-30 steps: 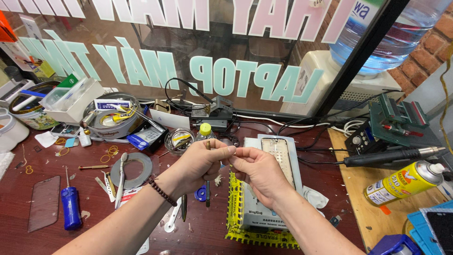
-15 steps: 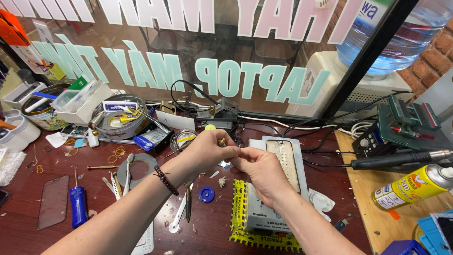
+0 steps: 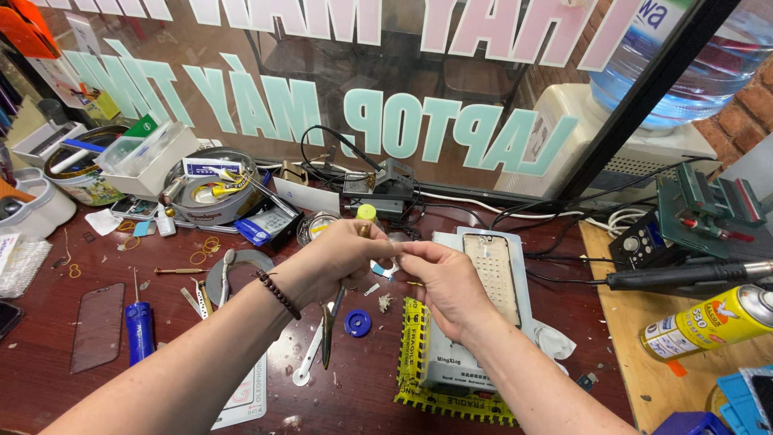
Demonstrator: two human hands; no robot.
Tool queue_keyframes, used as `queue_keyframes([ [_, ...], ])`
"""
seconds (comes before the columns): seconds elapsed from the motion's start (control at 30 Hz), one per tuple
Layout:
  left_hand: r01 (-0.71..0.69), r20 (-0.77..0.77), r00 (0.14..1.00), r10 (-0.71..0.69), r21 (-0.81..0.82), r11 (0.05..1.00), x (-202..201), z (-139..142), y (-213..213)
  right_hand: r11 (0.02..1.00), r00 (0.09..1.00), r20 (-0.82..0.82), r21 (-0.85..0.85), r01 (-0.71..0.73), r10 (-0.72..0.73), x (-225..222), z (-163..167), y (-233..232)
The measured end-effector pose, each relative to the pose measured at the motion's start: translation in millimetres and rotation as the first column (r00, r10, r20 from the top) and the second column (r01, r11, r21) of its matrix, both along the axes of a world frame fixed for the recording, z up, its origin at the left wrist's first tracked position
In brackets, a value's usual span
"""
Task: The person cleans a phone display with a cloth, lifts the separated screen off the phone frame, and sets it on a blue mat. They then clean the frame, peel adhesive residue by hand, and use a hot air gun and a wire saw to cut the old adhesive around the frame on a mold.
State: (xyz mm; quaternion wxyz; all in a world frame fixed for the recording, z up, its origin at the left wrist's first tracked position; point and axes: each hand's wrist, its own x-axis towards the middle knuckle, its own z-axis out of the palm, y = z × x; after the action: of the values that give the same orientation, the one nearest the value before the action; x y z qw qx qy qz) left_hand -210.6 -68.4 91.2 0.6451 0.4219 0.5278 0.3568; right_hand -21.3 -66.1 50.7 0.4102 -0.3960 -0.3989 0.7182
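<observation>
- a person's left hand (image 3: 342,258) and right hand (image 3: 447,282) meet fingertip to fingertip above a cluttered dark red surface (image 3: 48,362), both pinched on a small pale strip (image 3: 392,256) held between them; what the strip is cannot be told.
- a beaded bracelet (image 3: 279,295) circles the left wrist.
- just beyond the right hand lies a grey heating plate (image 3: 483,322) with a perforated pad on top, resting on yellow tape.
- below the hands lie tweezers (image 3: 328,330), a white plastic pry tool (image 3: 308,358) and a small blue ring (image 3: 357,323).
- a blue screwdriver (image 3: 139,329) and a dark glass panel (image 3: 97,326) lie at the left; a yellow spray can (image 3: 713,321) lies on a wooden board at the right.
</observation>
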Motion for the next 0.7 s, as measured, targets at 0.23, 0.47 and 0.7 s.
queue_keyframes([
  [0.23,0.023,0.182,0.983,-0.019,-0.022,0.999,-13.2,-31.0,-4.0,0.992,0.933,0.359,0.119,-0.046,0.0,-5.3,21.8,3.6],
  [0.47,0.132,0.203,0.972,-0.121,-0.04,0.99,-20.1,-49.8,-14.0,0.982,0.838,0.523,0.001,-0.186,0.158,4.1,20.7,10.0],
  [0.7,0.163,0.242,0.961,-0.135,-0.099,0.982,-4.3,-54.6,-11.7,0.989,0.933,0.331,-0.08,-0.124,0.143,24.8,9.1,7.0],
])
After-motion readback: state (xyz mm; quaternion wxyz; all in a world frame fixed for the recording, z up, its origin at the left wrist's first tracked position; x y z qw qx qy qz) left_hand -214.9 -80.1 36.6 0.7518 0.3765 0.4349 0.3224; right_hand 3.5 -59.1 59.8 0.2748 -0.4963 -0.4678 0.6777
